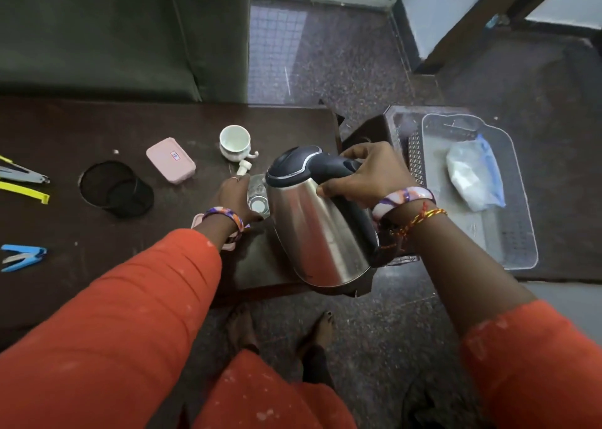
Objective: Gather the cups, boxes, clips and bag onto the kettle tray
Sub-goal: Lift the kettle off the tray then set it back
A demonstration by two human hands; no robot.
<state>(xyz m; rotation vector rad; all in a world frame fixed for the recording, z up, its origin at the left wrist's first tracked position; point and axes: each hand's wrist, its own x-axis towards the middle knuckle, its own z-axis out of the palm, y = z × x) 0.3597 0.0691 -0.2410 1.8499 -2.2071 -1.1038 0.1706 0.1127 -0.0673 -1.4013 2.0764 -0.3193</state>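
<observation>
The right hand (365, 174) had its grip curled round the handle of the steel kettle (312, 220) at the bench's right end, probably to steady it. The left hand (237, 197) pinched a clear glass cup (258, 197) just beside it. The white cup (235, 143) and pink box (170, 160) waited nearer the bench's far edge, the clips (22, 257) at its left end.

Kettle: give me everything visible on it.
The kettle has a brushed-steel body that looks metallic, with a dark plastic-looking lid and handle; the lid is closed. It is tilted, top leaning away from the person, near the dark table's right end. The right hand grips the handle. The left hand holds a clear glass close beside its left flank; contact unclear.
</observation>
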